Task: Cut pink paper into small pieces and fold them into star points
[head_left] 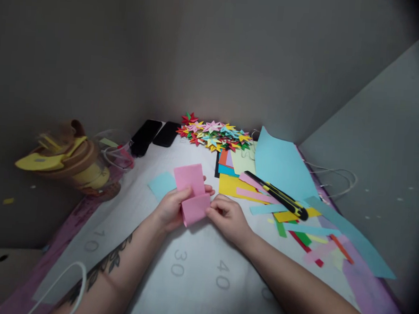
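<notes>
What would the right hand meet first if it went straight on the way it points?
Most likely the folded pink sheet of paper held in the left hand. The right hand has its fingertips at the sheet's edge; whether they touch is unclear.

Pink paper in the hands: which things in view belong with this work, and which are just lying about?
Belonging:
pink paper, held by the left hand, right hand at its edge
probably utility knife, paper strips, paper stars

Seemingly lying about:
two black phone-like slabs
brown-and-yellow clutter at left, unclear
</notes>
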{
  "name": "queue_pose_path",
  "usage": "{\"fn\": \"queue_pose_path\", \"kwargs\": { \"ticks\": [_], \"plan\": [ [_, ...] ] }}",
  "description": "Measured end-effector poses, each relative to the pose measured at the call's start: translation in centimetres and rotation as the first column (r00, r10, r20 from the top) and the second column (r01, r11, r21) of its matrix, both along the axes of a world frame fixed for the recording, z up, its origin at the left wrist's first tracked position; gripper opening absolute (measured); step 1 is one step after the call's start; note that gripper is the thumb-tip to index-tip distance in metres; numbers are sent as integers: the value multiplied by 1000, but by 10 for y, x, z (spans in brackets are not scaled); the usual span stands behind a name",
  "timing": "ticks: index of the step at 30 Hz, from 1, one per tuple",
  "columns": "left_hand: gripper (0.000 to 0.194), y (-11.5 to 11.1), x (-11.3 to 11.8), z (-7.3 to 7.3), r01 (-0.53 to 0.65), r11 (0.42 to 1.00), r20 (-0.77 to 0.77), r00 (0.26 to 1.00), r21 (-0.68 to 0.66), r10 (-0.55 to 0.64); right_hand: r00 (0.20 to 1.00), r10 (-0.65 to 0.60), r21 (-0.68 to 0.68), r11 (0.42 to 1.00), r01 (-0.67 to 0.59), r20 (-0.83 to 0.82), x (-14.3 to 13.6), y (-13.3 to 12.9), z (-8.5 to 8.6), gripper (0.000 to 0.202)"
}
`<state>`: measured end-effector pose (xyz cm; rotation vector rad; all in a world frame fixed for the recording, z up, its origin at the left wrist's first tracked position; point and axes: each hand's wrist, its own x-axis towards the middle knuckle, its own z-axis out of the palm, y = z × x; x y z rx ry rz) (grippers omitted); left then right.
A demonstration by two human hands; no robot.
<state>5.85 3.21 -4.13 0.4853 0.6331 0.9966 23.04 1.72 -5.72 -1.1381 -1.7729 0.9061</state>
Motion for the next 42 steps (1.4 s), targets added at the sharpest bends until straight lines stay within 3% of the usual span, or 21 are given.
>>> {"fn": "queue_pose_path", "kwargs": {
  "ticks": [4,12,26,30,33,37,42],
  "plan": [
    [46,-2,5,-3,28,999,14,999,17,-29,999,-46,-130,991,44,-18,-1,3,1,26],
    [56,-4,10,-5,36,998,9,999,52,-37,993,-105,-240,967,89,-54,-4,5,-2,25],
    [40,-6,13,-6,104,989,-82,992,108,-96,986,-148,-349,930,113,-75,-4,6,-3,24],
    [41,-5,13,-6,45,997,-69,997,55,-41,988,-145,-325,938,118,-60,-4,7,-6,20],
    [45,-3,11,-6,20,999,-54,998,28,-18,972,-188,-270,952,145,-141,-5,8,-8,12],
    [44,-3,10,-7,91,995,-71,993,27,-89,938,-275,-135,959,251,-209,-4,9,-6,20],
    [40,-6,11,-12,169,980,-156,976,103,-152,967,-145,-105,987,125,-210,1,12,-7,10]
  ]
}}
